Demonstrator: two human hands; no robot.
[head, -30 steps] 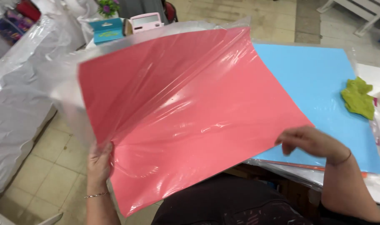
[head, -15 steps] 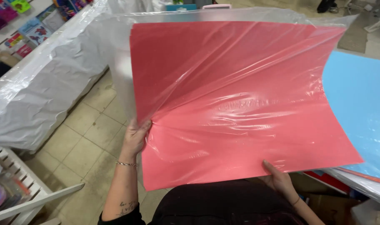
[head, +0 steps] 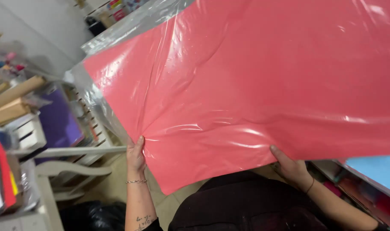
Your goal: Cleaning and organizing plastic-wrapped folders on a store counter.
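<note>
We see a large, thin sheet of coral-red card (head: pixel 263 85) sealed in a clear, glossy plastic sleeve (head: pixel 118 32) that wrinkles and throws bright streaks of glare; the sleeve overhangs the card as a see-through margin along the upper-left edge. The sheet is rectangular, smooth and slightly bowed, held up in the air in front of us and filling most of the view. Our left hand (head: pixel 135 157) grips its lower-left edge, thumb pressed on the front face and the other fingers hidden behind, so the plastic puckers into radiating creases at that spot; the forearm rises nearly straight up, with a thin bracelet (head: pixel 136 182) at the wrist. Our right hand (head: pixel 291 167) pinches the bottom edge from below, thumb on the front, the forearm running off to the lower right. The sheet's long axis runs from lower left to upper right, one corner pointing down between our hands. A blue sheet (head: pixel 376 171) lies at the lower right.
</note>
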